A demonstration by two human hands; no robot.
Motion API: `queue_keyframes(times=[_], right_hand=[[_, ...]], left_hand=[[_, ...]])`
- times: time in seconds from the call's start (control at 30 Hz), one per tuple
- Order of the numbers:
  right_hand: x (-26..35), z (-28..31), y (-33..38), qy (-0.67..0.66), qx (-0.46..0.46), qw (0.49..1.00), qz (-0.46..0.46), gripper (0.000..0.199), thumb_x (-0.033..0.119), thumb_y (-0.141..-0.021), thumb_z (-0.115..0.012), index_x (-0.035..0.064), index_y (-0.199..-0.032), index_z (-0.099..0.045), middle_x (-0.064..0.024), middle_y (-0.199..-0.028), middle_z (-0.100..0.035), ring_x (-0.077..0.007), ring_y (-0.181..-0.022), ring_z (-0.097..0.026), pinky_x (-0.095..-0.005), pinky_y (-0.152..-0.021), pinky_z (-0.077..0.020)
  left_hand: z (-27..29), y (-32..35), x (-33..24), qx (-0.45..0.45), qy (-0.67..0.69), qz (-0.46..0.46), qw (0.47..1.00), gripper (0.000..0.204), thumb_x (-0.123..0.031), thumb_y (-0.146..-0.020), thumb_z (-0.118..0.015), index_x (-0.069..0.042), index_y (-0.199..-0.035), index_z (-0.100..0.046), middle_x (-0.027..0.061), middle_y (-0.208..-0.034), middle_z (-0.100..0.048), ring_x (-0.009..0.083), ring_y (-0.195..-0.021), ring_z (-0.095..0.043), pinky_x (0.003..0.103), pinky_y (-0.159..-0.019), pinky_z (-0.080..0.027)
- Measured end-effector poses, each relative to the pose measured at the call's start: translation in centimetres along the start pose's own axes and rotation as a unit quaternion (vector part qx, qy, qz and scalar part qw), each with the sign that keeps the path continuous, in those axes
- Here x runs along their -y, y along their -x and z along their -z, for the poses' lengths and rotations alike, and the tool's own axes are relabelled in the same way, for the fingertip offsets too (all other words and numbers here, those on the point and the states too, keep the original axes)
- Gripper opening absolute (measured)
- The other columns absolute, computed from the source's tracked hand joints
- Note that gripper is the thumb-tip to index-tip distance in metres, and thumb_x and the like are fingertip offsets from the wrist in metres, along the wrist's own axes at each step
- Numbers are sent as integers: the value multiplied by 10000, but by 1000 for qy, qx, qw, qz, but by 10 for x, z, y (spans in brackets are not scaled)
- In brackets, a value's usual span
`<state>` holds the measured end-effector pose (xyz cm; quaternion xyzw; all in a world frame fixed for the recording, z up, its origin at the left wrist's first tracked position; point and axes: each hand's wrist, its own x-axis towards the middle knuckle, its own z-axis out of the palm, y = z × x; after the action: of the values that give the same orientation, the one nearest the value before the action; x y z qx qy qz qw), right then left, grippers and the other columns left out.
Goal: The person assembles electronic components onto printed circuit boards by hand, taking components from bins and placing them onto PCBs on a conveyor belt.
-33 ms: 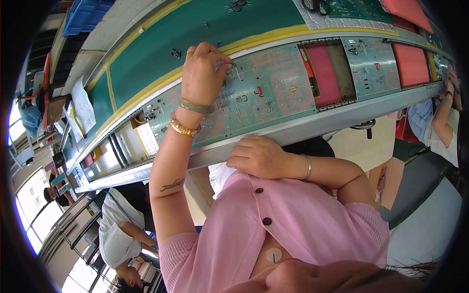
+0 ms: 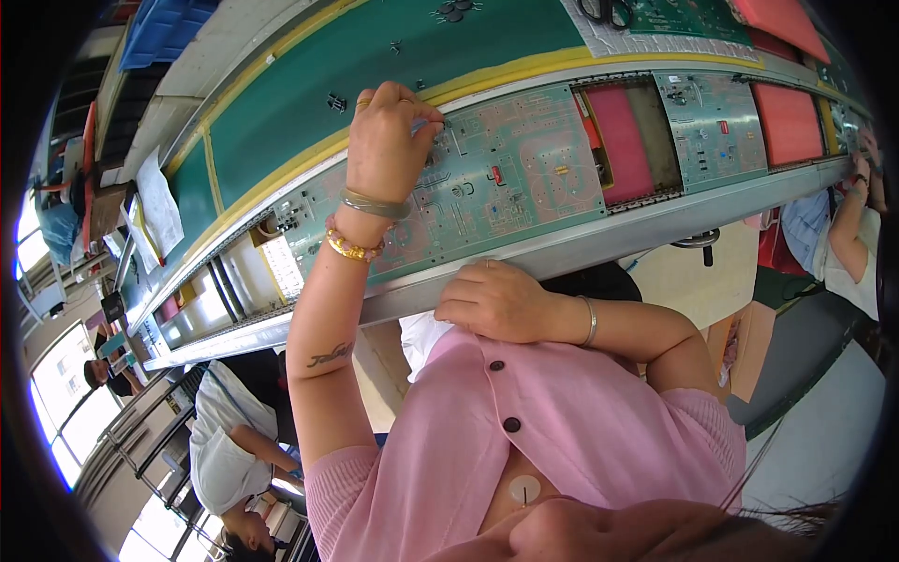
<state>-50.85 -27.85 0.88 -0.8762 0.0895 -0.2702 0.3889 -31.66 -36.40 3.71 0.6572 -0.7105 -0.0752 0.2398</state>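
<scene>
My left hand (image 2: 389,136) reaches over the upper left part of a green circuit board (image 2: 534,187). Its thumb and fingers are pinched together close to the board's far edge. A bit of blue shows at the fingertips, too small to name. Under the wrist, part of the board is hidden. Small parts stand on the board, among them a red component (image 2: 497,174). My right hand (image 2: 492,300) rests by the near metal rail (image 2: 562,245), against the pink top, its fingers curled with nothing visible in them.
Black components (image 2: 337,102) lie on the green mat (image 2: 281,112) beyond the board. Another board (image 2: 707,131) sits further right on the line, beside a pink foam block (image 2: 789,124). Scissors (image 2: 607,11) lie at the far side. A co-worker's arm (image 2: 847,220) is at the right.
</scene>
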Motion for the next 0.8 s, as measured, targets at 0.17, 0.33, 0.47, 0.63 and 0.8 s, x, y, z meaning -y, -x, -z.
queue_keyframes(times=[0.17, 0.33, 0.47, 0.63, 0.8], right_hand=[[-2, -1, 0, -4, -7, 1000, 3, 141, 138, -739, -608, 128, -879, -604, -6, -847, -565, -177, -794, -551, -307, -719, -443], [-1, -2, -1, -6, -4, 1000, 7, 135, 137, -745, -601, 126, -880, -600, -8, -845, -564, -180, -792, -552, -307, -720, -442], [0, 0, -1, 2, 0, 1000, 9, 115, 144, -764, -580, 123, -875, -600, -9, -845, -564, -180, -792, -554, -304, -721, -441], [-1, -2, 0, 0, -5, 1000, 4, 112, 149, -772, -570, 120, -873, -609, -10, -841, -564, -175, -788, -553, -302, -720, -441], [-1, 0, -1, -2, -2, 1000, 1, 125, 146, -764, -576, 126, -881, -617, -4, -841, -563, -174, -781, -548, -303, -721, -442]], left_hand=[[-2, 0, 4, 2, 4, 2, 1000, 131, -29, -638, -732, -84, -755, -709, 72, -853, -574, 300, -847, -523, 379, -752, -456], [3, -3, 2, 29, -22, -19, 999, 148, -59, -640, -750, -90, -783, -724, 59, -829, -575, 273, -820, -526, 371, -757, -447], [5, -9, 4, 55, -35, -38, 997, 142, -54, -636, -745, -88, -773, -727, 64, -810, -584, 276, -804, -534, 370, -753, -453], [28, -10, 13, 33, 74, 64, 995, 131, -65, -720, -723, -64, -851, -721, 46, -838, -612, 158, -715, -565, 280, -674, -469], [23, -14, 33, -33, 90, 78, 992, 114, -87, -733, -713, -89, -846, -725, 38, -834, -612, 166, -670, -561, 291, -628, -482]])
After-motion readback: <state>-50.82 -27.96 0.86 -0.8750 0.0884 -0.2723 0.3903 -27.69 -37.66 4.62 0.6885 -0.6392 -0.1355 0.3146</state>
